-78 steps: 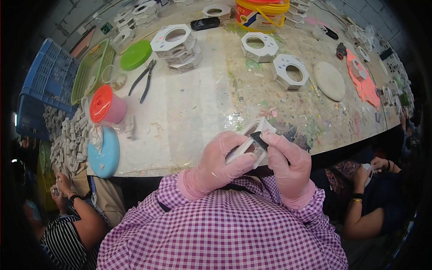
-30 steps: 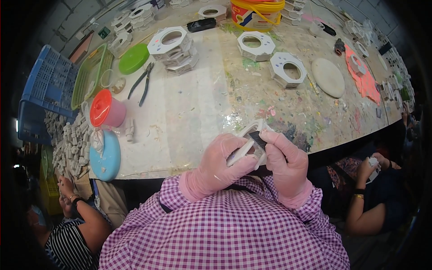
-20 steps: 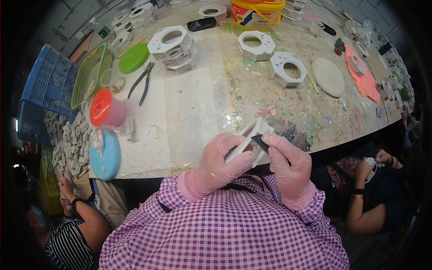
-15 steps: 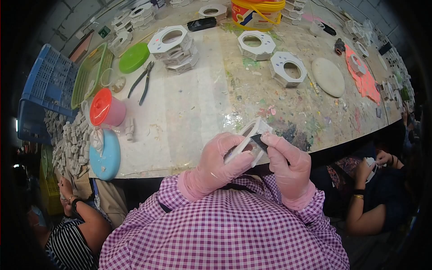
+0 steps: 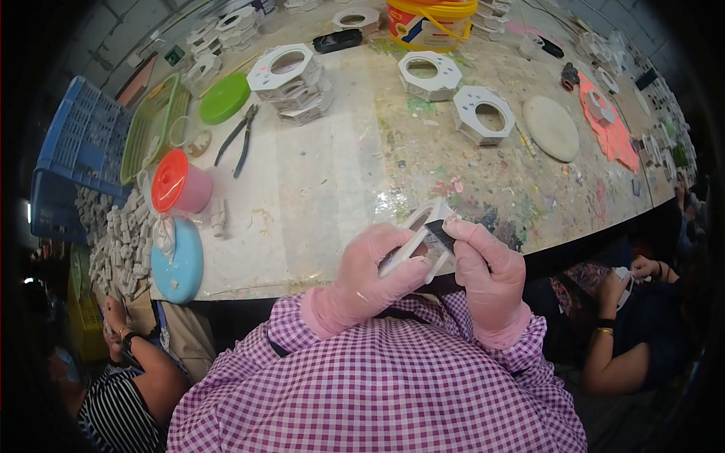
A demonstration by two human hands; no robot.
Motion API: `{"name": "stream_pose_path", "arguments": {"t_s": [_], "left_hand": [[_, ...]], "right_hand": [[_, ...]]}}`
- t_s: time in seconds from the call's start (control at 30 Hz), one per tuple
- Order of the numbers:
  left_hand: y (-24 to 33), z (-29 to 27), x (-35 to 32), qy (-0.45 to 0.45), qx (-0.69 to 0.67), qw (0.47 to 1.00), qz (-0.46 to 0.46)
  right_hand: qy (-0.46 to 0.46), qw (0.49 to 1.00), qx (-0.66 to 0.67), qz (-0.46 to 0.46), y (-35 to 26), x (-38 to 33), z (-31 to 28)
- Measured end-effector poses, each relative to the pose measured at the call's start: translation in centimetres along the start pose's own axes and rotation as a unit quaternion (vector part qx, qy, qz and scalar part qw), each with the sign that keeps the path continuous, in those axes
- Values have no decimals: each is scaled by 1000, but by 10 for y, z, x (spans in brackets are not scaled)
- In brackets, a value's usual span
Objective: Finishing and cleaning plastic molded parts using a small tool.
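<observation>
Stained table (image 5: 325, 174); white frame (image 5: 408, 248) lies in left hand (image 5: 370, 266).

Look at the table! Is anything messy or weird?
Yes: splotches that look like paint, pink, green and dark, mark the table's right half, while its left half is mostly pale. Nothing else clearly stands out.

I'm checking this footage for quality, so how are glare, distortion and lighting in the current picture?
In the head view, glare shines on the table just beyond the white frame, the table's near edge bows, and the corners go black; also in the head view, the co-worker at right sits in dimmer light than the left hand.
</observation>
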State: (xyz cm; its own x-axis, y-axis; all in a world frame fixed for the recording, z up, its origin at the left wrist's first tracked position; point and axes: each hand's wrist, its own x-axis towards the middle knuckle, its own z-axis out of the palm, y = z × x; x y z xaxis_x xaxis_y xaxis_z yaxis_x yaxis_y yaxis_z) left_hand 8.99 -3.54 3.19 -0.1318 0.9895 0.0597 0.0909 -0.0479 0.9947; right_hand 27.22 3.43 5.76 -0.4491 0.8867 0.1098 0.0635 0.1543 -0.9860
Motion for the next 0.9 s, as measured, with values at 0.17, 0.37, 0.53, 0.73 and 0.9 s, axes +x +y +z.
{"name": "stream_pose_path", "arguments": {"t_s": [0.17, 0.37, 0.53, 0.73, 0.9], "left_hand": [[1, -1, 1, 0, 17, 999, 29], [1, -2, 1, 2, 18, 999, 41], [0, -2, 0, -4, 1, 1000, 14], [-1, 0, 1, -32, 1, 999, -4], [-1, 4, 2, 8, 45, 998, 34]], "right_hand": [[-13, 1000, -12, 9, 1, 0, -2], [-4, 997, -38, -67, 4, 1, 0], [-5, 985, -96, -140, 6, 4, 0], [1, 980, -119, -159, 4, 8, 3], [-13, 990, -103, -96, 0, 7, 5]]}}
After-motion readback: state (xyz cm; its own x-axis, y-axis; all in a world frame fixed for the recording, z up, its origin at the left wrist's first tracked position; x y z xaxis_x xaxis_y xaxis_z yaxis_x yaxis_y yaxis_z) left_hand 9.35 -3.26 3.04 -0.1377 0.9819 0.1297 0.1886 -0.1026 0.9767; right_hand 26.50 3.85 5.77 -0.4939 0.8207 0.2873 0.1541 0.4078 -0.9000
